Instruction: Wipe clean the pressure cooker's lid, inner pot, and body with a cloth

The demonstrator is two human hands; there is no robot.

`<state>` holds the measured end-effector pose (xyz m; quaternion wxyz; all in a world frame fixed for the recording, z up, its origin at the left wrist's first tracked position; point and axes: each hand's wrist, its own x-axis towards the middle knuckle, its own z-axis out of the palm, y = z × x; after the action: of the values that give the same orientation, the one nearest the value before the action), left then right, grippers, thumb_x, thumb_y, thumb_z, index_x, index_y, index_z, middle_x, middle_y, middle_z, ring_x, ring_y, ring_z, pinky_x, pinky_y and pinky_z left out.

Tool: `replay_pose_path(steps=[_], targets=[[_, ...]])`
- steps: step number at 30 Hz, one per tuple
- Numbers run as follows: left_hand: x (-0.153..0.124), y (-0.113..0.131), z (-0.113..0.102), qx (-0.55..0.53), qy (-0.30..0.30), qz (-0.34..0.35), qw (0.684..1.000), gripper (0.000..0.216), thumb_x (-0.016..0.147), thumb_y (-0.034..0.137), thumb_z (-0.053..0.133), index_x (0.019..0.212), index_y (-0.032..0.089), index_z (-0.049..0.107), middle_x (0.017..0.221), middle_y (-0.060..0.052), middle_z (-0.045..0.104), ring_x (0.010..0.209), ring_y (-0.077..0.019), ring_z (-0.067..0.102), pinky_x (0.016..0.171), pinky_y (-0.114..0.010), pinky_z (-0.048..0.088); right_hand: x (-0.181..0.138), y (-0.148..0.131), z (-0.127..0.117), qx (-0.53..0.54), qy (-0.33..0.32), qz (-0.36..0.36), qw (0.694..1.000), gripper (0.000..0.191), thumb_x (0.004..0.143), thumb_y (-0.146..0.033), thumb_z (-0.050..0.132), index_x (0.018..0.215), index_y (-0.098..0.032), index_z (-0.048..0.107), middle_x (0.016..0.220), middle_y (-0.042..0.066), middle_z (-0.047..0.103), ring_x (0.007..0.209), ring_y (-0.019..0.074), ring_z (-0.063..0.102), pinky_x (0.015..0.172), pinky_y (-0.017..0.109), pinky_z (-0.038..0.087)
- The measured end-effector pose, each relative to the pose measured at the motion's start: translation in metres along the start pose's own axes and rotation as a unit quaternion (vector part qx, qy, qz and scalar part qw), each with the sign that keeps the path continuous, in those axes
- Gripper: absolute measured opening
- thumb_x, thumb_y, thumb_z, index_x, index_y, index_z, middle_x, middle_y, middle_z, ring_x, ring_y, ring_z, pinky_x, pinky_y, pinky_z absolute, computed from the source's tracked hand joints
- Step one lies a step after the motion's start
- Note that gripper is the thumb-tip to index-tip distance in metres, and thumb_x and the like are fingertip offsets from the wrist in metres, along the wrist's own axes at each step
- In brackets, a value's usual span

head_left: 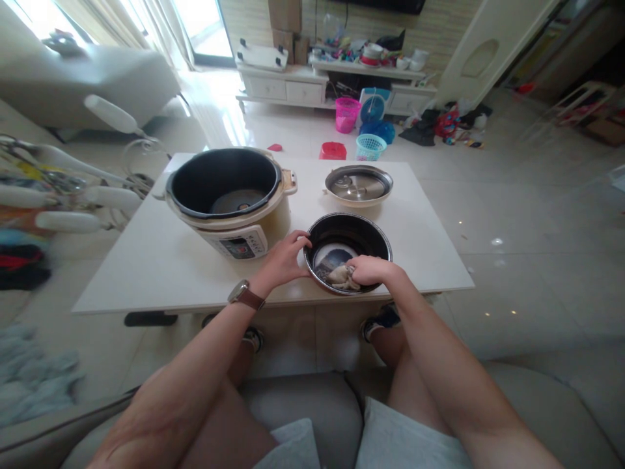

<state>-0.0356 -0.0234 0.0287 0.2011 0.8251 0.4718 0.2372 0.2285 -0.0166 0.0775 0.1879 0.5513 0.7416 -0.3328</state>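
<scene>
A dark inner pot (349, 228) with a shiny rim stands near the front edge of the white table. My left hand (291, 257) grips its left rim, thumb low on the outside and fingers at the edge. Inside the pot, my right hand (368, 268) is closed on a pale, crumpled cloth (343, 277) pressed against the bottom. To the left sits the pressure cooker body (239, 225), its top uncovered and its cavity showing. Its round lid (359, 185) lies behind the pot with the metal inner side up.
The white table (161, 280) has its front edge close to my knees. Beyond it on the floor are a red basin (333, 151), a light-blue basket (371, 147) and a pink basket (347, 114). A white fan-like frame (92, 195) stands left of the table.
</scene>
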Motion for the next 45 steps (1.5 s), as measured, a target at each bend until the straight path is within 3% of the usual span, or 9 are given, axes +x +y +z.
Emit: replay_pose_path(steps=[7,14,18,23,31,36,39,41,45], targets=[[-0.002,-0.006,0.009,-0.017,0.002,-0.04,0.999,0.094,0.064,0.045,0.097,0.146,0.03,0.054,0.166,-0.014,0.045,0.145,-0.039,0.056,0.11,-0.054,0.056,0.018,-0.014,0.024,0.124,0.067,-0.148,0.979,0.031,0.081,-0.018,0.063,0.108,-0.021,0.078,0.118,0.01,0.081,0.107,0.0283,0.074,0.095,0.033,0.053],[-0.003,-0.007,0.016,-0.057,0.024,-0.019,0.998,0.12,0.065,0.047,0.097,0.163,0.025,0.031,0.159,-0.018,0.052,0.129,-0.0344,0.068,0.107,-0.05,0.057,0.054,-0.045,0.041,0.418,0.307,-0.092,0.85,0.05,0.092,-0.024,0.057,0.141,-0.018,0.061,0.147,0.01,0.07,0.134,0.0234,0.065,0.118,0.035,0.046],[-0.002,-0.001,0.017,-0.065,0.023,-0.033,0.997,0.119,0.065,0.05,0.096,0.162,0.022,0.032,0.155,-0.02,0.055,0.128,-0.0361,0.068,0.106,-0.05,0.057,0.04,-0.043,0.026,0.32,0.259,-0.109,0.905,0.046,0.088,-0.02,0.061,0.134,-0.02,0.068,0.136,0.008,0.076,0.125,0.0256,0.069,0.111,0.034,0.05],[-0.002,0.001,0.016,-0.069,0.0,-0.021,0.997,0.097,0.065,0.046,0.095,0.146,0.022,0.048,0.145,-0.016,0.061,0.131,-0.0364,0.065,0.106,-0.049,0.055,0.011,-0.024,0.006,0.001,0.099,-0.094,0.991,0.037,0.082,-0.019,0.069,0.118,-0.024,0.076,0.124,0.012,0.08,0.112,0.0323,0.074,0.093,0.034,0.053],[-0.003,0.002,0.013,-0.053,-0.012,-0.036,0.998,0.065,0.066,0.048,0.094,0.114,0.025,0.057,0.13,-0.008,0.064,0.11,-0.03,0.069,0.092,-0.043,0.056,-0.001,-0.018,-0.012,-0.099,0.325,0.041,0.94,0.039,0.098,-0.026,0.054,0.137,-0.025,0.061,0.137,0.016,0.07,0.121,0.0349,0.068,0.095,0.039,0.05],[-0.002,0.004,0.014,-0.05,-0.011,-0.039,0.998,0.065,0.064,0.049,0.094,0.112,0.025,0.057,0.129,-0.007,0.064,0.108,-0.0296,0.069,0.089,-0.041,0.055,0.011,-0.026,0.008,-0.113,0.17,0.006,0.979,0.044,0.091,-0.022,0.061,0.135,-0.022,0.068,0.133,0.02,0.073,0.121,0.0383,0.069,0.097,0.044,0.053],[-0.002,0.005,0.012,-0.047,-0.008,-0.044,0.998,0.065,0.064,0.048,0.094,0.112,0.026,0.057,0.126,-0.007,0.065,0.106,-0.0294,0.069,0.087,-0.041,0.055,0.019,-0.02,0.013,-0.041,0.079,-0.036,0.995,0.05,0.084,-0.024,0.067,0.135,-0.023,0.072,0.133,0.019,0.075,0.119,0.0385,0.071,0.098,0.044,0.055],[-0.003,0.006,0.012,-0.045,-0.009,-0.049,0.998,0.064,0.065,0.047,0.094,0.113,0.026,0.057,0.127,-0.007,0.066,0.106,-0.03,0.07,0.087,-0.041,0.055,0.02,-0.01,0.009,0.078,0.106,-0.082,0.988,0.049,0.081,-0.023,0.066,0.129,-0.024,0.075,0.132,0.014,0.077,0.119,0.0341,0.072,0.101,0.04,0.054],[0.001,0.009,0.021,-0.068,-0.005,-0.066,0.996,0.066,0.069,0.041,0.092,0.123,0.027,0.056,0.133,-0.009,0.067,0.11,-0.0321,0.071,0.088,-0.044,0.057,0.013,0.018,-0.005,0.392,0.238,-0.12,0.881,0.047,0.07,-0.023,0.062,0.115,-0.018,0.077,0.12,0.008,0.081,0.114,0.029,0.073,0.104,0.038,0.056]])
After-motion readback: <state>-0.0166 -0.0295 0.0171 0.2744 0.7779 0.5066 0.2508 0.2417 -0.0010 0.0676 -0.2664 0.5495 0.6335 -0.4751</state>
